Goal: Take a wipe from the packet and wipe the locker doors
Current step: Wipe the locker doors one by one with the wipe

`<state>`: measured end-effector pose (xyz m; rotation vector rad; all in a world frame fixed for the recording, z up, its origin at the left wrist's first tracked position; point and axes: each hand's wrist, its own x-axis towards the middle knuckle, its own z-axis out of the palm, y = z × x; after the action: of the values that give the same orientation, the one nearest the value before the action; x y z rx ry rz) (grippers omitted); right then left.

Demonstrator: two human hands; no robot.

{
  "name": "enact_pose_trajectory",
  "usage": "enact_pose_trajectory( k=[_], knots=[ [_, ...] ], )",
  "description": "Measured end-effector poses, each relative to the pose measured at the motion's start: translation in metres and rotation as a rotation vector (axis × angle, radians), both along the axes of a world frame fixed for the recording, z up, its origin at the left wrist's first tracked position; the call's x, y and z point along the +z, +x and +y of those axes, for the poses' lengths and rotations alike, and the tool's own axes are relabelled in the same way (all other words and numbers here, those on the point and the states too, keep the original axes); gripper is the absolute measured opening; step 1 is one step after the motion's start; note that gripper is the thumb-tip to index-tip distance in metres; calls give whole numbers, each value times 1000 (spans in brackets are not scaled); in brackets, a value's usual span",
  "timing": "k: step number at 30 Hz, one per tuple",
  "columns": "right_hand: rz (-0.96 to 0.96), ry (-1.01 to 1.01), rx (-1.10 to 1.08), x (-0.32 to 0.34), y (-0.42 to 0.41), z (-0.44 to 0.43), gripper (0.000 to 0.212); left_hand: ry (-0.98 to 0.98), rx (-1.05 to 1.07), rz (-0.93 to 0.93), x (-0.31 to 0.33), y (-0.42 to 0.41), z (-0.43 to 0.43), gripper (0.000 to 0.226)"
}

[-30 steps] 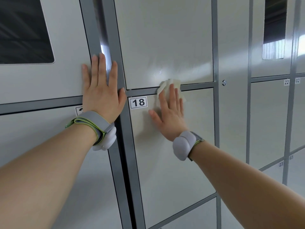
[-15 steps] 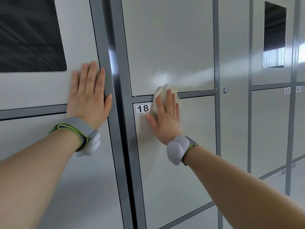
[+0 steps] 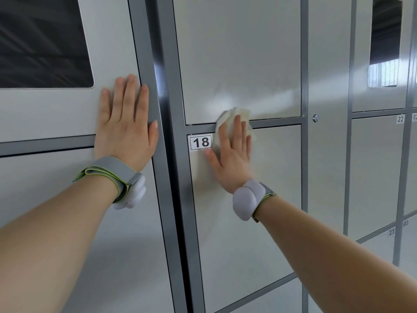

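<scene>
The right hand (image 3: 233,159) pressed the wipe (image 3: 234,119) flat against locker door 18 (image 3: 248,222), fingers straight; the wipe lay under the fingertips, at the door's top edge (partly over the frame). The left hand (image 3: 126,129) rested open on the neighbouring door (image 3: 67,118), holding nothing.

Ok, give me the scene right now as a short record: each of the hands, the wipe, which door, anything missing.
left hand: flat, fingers straight, resting on the windowed door
right hand: flat, fingers straight, pressing the wipe to the lockers
wipe: white, crumpled, under the fingertips, across the grey rail above door 18
number label: reads 18, just left of the right hand
upper door: wipe's top edge overlaps its bottom edge
packet: not in view
</scene>
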<state>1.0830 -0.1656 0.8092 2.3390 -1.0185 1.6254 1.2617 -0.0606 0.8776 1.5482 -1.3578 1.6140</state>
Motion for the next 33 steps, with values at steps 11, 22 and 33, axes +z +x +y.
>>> enact_pose_trajectory(
  k=[11, 22, 33],
  knots=[
    [156, -178, 11, 9, 13, 14, 76, -35, -54, -18, -1, 3, -1, 58],
    [334, -441, -3, -23, 11, 3, 61, -36, -62, -10, -1, 5, -1, 54],
    [402, -457, 51, -31, 7, 5, 60, -36, -69, -19, -1, 3, 1, 55]
  ],
)
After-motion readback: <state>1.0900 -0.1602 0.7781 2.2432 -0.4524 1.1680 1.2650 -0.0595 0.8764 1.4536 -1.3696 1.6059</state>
